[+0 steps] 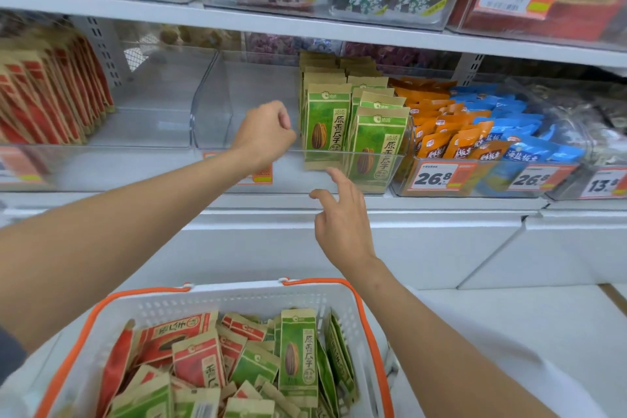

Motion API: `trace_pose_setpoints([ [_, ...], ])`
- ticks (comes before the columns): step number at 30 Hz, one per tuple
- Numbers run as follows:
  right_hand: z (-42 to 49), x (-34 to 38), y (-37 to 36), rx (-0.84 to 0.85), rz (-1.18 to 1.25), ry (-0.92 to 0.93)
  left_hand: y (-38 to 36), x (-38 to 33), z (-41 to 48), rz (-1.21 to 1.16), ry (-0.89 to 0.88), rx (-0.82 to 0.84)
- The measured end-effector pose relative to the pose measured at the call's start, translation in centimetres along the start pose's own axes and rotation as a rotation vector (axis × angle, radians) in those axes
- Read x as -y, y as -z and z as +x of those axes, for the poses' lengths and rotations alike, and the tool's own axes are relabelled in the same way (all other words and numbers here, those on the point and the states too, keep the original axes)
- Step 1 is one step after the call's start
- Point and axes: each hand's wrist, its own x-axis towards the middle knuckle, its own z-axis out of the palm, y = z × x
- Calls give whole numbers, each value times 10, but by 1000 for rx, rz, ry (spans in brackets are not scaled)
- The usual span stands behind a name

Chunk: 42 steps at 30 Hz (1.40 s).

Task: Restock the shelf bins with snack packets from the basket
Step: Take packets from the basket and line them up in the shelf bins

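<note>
A white basket with an orange rim (237,295) sits at the bottom of the view, holding several red and green snack packets (298,356). On the middle shelf, a clear bin (217,102) holds several upright green packets (327,125) on its right side; its left side is bare. My left hand (266,134) reaches into this bin just left of the green packets, fingers curled, nothing visible in it. In front of the bin's front wall, below the green packets, my right hand (342,224) hovers with fingers spread and holds nothing.
Red packets (51,95) fill the bin at the left. Orange packets (444,125) and blue packets (519,125) fill bins at the right. Price tags (437,176) hang on the bin fronts. An upper shelf (305,24) with more boxed goods overhangs the bins.
</note>
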Motion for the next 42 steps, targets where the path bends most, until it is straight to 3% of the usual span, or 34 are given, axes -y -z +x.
trace_pose_setpoints([
  [4, -14, 20, 2, 220, 51, 23, 14, 10, -65, 21, -81, 100],
  [11, -50, 29, -28, 881, -50, -71, 11, 101, -165, 169, 153, 629],
  [14, -75, 27, -51, 1122, -76, -116, 12, 142, -193, 266, 226, 752],
  [17, -99, 19, -68, 1246, -108, -282, 9, 162, -202, 314, 257, 843],
  [23, -134, 0, -102, 1281, -35, -582, -6, 171, -206, 318, 270, 897],
  [27, -141, -1, -113, 1116, 80, -902, -12, 170, -208, 310, 288, 930],
  [33, -141, 17, -121, 1057, 249, -911, -16, 166, -210, 252, 332, 924],
  [36, -148, 14, -127, 906, 248, -1051, -17, 160, -215, 229, 341, 929],
  [38, -154, 4, -126, 810, 374, -1187, -17, 157, -217, 211, 349, 938],
  [42, -159, -15, -122, 845, 467, -1156, -17, 158, -219, 172, 382, 942],
])
